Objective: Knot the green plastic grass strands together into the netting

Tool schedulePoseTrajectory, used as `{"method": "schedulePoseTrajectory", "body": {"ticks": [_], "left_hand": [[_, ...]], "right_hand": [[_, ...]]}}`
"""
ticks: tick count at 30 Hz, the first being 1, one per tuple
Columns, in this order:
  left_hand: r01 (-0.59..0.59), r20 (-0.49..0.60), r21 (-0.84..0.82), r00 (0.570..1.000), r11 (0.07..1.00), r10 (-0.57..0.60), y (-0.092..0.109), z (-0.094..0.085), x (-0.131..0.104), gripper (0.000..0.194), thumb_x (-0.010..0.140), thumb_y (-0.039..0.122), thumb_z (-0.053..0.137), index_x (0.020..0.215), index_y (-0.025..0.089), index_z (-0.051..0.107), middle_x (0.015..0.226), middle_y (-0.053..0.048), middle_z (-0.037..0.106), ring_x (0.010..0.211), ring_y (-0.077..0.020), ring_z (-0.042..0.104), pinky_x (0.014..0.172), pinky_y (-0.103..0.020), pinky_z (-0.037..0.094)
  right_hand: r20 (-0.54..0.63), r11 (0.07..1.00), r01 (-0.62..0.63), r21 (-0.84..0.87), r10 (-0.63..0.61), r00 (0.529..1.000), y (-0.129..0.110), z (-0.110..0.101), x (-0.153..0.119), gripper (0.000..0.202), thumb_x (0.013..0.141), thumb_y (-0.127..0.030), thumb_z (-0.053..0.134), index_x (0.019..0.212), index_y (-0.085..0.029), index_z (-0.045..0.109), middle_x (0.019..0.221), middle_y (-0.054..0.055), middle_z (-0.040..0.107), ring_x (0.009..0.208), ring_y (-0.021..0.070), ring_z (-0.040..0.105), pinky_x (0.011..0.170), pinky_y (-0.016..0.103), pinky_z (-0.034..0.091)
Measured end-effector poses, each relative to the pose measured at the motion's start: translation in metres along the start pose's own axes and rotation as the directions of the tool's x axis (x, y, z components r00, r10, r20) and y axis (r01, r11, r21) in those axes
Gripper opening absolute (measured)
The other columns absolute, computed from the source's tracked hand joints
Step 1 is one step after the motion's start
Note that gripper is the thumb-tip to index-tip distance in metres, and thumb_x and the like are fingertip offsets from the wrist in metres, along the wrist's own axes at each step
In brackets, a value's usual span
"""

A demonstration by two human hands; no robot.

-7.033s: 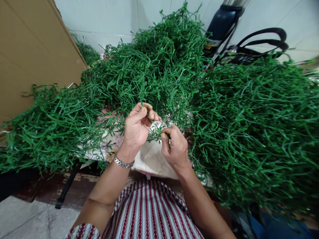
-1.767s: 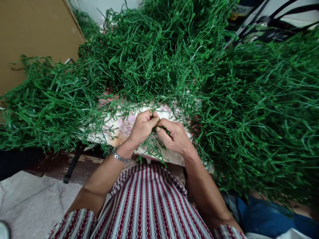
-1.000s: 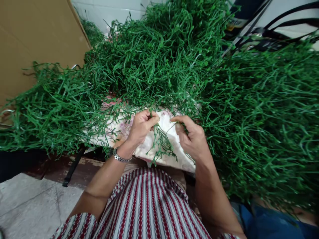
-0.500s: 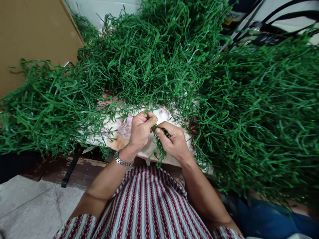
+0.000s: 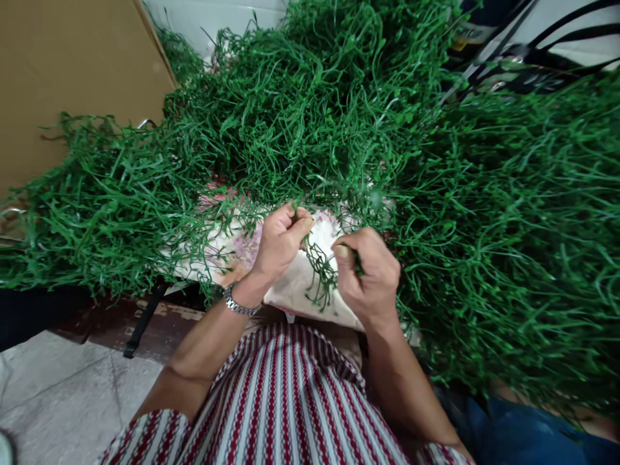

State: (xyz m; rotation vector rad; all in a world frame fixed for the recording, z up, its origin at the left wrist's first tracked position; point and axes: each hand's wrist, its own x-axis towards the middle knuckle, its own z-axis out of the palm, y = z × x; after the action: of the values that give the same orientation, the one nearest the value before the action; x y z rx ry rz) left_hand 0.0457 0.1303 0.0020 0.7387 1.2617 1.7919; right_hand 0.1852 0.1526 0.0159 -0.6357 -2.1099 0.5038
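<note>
My left hand (image 5: 281, 242), with a metal watch on the wrist, is closed in a pinch around a thin green sprig (image 5: 320, 270). The branching stems of this sprig, plastic-looking, dangle to the right of the fingers. A short way to the right, my right hand (image 5: 369, 274) is curled closed, thumb against forefinger. Dark green bits of sprig (image 5: 357, 261) show inside that curl; the rest is hidden by the fingers. Both hands are above a pale flowered cloth (image 5: 295, 284), apart from each other.
A big heap of green sprigs (image 5: 310, 116) lies behind the hands, with more piles at left (image 5: 111, 213) and right (image 5: 504, 239). A brown board (image 5: 77, 64) stands at the far left. Black straps (image 5: 571, 29) are at the back right. Pale floor tiles (image 5: 62, 387) show below left.
My hands have come apart: the right hand has moved right, away from the left. The sprig's stems now hang from the left hand, between the two hands. The view has shifted slightly.
</note>
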Motion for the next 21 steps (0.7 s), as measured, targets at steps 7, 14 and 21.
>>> {"method": "schedulePoseTrajectory", "body": {"ticks": [7,14,21], "left_hand": [[-0.020,0.117,0.016,0.993,1.000,0.018,-0.002,-0.011,-0.003,0.010,0.068,0.015,0.061,0.062,0.015,0.053,0.054,0.005,0.045,0.044,-0.0037,0.041,0.040,-0.016,0.032],[-0.022,0.088,-0.009,0.996,1.000,0.023,-0.005,-0.007,-0.009,0.007,0.068,0.013,0.063,0.065,0.015,0.057,0.059,0.004,0.051,0.050,-0.0042,0.043,0.045,-0.016,0.035],[0.037,0.092,-0.142,0.995,0.989,-0.024,0.000,-0.005,-0.008,0.015,0.071,0.025,0.064,0.067,0.016,0.053,0.054,0.003,0.055,0.054,-0.0091,0.055,0.057,-0.021,0.043]], "right_hand": [[0.133,0.956,-0.264,0.128,0.247,0.960,0.019,-0.008,0.004,0.013,0.090,-0.023,0.041,0.087,-0.018,0.053,0.067,-0.001,0.053,0.055,0.0091,0.048,0.057,0.023,0.039],[0.402,0.942,-0.307,0.134,0.231,0.886,0.011,0.010,0.001,0.017,0.085,-0.030,0.050,0.089,-0.016,0.060,0.079,0.002,0.063,0.069,0.0114,0.056,0.066,0.023,0.041],[0.482,0.911,-0.354,0.209,0.219,0.848,0.015,0.015,-0.004,0.016,0.083,-0.029,0.051,0.078,-0.015,0.054,0.065,-0.003,0.047,0.059,0.0076,0.041,0.057,0.019,0.033]]}}
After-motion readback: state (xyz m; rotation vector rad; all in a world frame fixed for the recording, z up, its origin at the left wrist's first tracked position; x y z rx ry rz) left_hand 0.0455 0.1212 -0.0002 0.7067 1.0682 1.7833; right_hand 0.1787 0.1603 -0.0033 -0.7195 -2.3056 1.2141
